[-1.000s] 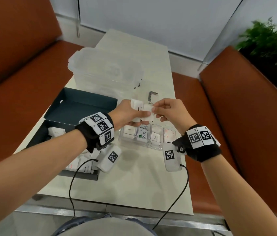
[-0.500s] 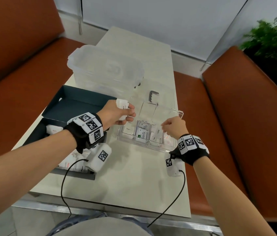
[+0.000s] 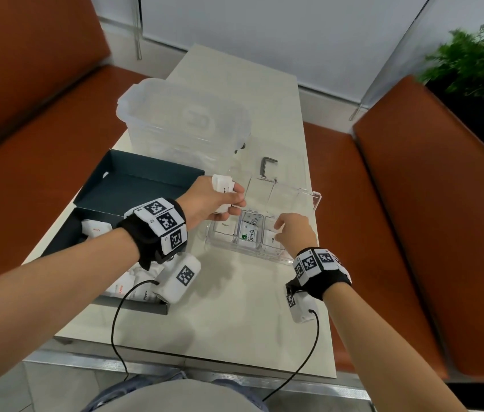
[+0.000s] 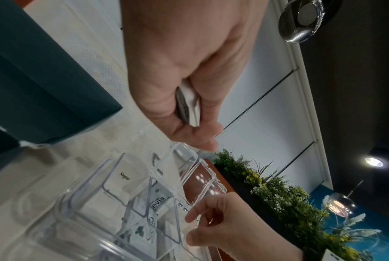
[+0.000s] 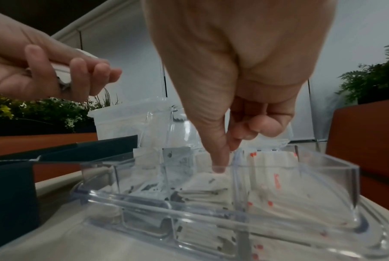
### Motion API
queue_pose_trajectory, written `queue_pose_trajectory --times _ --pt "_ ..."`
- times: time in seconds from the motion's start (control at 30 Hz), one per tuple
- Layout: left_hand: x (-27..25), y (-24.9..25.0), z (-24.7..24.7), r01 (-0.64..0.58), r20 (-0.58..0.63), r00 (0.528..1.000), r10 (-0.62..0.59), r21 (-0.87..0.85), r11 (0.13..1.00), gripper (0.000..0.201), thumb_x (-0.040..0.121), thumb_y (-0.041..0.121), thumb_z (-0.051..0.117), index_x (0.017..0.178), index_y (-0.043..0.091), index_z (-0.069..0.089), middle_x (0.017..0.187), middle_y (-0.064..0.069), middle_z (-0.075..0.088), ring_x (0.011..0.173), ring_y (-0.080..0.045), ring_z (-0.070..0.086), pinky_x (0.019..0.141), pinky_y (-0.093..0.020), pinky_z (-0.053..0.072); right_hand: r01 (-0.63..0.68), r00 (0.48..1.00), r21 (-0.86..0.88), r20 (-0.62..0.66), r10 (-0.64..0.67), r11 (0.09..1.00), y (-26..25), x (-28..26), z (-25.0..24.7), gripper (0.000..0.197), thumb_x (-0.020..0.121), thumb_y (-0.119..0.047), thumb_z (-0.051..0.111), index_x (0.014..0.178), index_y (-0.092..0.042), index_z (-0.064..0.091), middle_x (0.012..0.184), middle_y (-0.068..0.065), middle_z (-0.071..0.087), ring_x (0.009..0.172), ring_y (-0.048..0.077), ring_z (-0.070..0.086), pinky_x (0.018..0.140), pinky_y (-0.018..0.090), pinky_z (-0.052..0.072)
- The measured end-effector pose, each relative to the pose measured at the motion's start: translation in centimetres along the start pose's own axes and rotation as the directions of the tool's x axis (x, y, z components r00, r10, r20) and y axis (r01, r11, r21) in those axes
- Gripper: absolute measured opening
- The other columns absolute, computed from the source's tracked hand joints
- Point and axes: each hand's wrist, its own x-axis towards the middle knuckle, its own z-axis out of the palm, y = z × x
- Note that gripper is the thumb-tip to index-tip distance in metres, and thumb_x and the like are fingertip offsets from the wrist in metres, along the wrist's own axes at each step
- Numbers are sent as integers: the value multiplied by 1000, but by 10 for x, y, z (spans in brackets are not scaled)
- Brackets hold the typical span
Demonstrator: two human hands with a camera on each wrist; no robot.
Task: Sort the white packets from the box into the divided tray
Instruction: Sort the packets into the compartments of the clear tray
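My left hand [image 3: 220, 203] grips a small stack of white packets [image 3: 222, 185] above the left end of the clear divided tray [image 3: 303, 200]. Their edges show between its thumb and fingers [image 4: 190, 104]. My right hand [image 3: 291, 230] reaches down into the tray's third front compartment. Thumb and forefinger point down, and the thumb tip [image 5: 219, 168] touches a white packet [image 5: 209, 181] lying there. Nothing shows pinched between them. More white packets [image 3: 96, 228] lie in the dark box [image 3: 133, 185] on the left. Stevia packets [image 3: 249, 233] fill the compartment beside it.
A clear lidded container [image 3: 184, 123] stands behind the box and tray. A small grey bracket [image 3: 267, 166] lies beyond the tray's raised lid. Brown benches flank the pale table [image 3: 220, 316], and a plant [image 3: 478, 60] is at the far right.
My right hand pinched a packet at the left hand's stack, then dropped into the tray's third compartment. My left hand stayed above the tray's left end with its stack.
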Motion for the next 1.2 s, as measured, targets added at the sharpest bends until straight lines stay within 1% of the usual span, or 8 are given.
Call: queue_pose_trajectory --times 0.2,0.37,0.53,0.67,0.8,0.83,1.07,1.2 --pt "-3 1 6 128 87 989 -115 -163 978 13 86 15 72 98 13 66 87 -7 74 70 -14 70 54 -20 53 43 994 -176 107 -24 984 -9 -2 -1 18 81 -17 69 94 -29 68 96 -4 69 95 20 63 89 36 49" --pt "-3 3 11 259 157 965 -212 -404 878 26 97 14 52 119 2 59 113 -22 68 84 -25 70 66 -31 61 37 995 -189 94 -20 981 -11 -4 3 21 82 -12 64 91 -30 69 80 -8 59 94 22 63 89 36 48" --pt "-4 4 12 265 201 961 -189 -482 835 30 97 1 43 126 -2 53 120 -29 62 92 -34 68 72 -39 61 54 995 -103 89 -45 993 -6 -7 -8 14 83 -19 67 93 -28 70 95 -3 70 95 20 63 93 39 48" --pt "-3 4 15 217 179 971 -158 -388 896 26 96 -3 50 121 1 58 113 -25 67 95 -33 71 70 -35 61 98 994 122 -54 -92 988 1 -12 -29 14 89 -15 61 96 -18 73 97 3 71 89 20 66 86 36 54" --pt "0 2 24 157 118 984 -131 -248 956 30 89 0 64 117 8 65 115 -16 68 88 -23 71 60 -25 58 205 972 331 -180 -152 921 1 -20 -53 13 89 -11 61 93 -15 74 88 2 71 78 8 62 65 4 42" --pt "1 1 28 143 108 987 -121 -220 965 32 87 1 67 118 8 65 114 -14 68 85 -21 70 58 -23 57 223 967 353 -197 -161 908 0 -21 -58 13 89 -12 62 92 -17 73 85 1 71 73 4 60 61 2 40" --pt "8 1 55 5 157 988 -12 44 999 31 77 10 80 104 11 67 88 -6 74 68 -12 69 48 -20 48 281 958 468 -196 -211 838 -6 -31 -78 17 91 -27 62 106 -26 68 83 -2 70 64 4 61 59 7 46" --pt "10 -1 65 -79 166 985 45 204 976 26 75 12 82 97 8 69 79 -4 71 60 -8 64 48 -22 45 249 968 462 -126 -215 851 -3 -27 -74 12 86 -24 69 98 -23 71 78 6 72 69 10 62 67 25 53"
